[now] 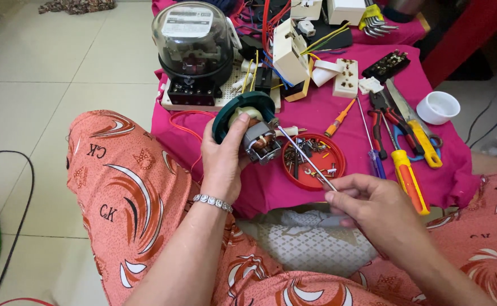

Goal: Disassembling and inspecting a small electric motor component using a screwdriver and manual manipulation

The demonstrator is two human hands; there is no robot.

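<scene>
Motor, copper-wound with green round cap, gripped by left hand; right hand pinches thin steel screwdriver.

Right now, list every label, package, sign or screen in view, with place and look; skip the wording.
Label plate: inside the clear dome of the electric meter, top centre left; pale rectangle with dark print.
No packages, signs or screens show.

one motor, one red lid, perhaps four screwdrivers.
</scene>
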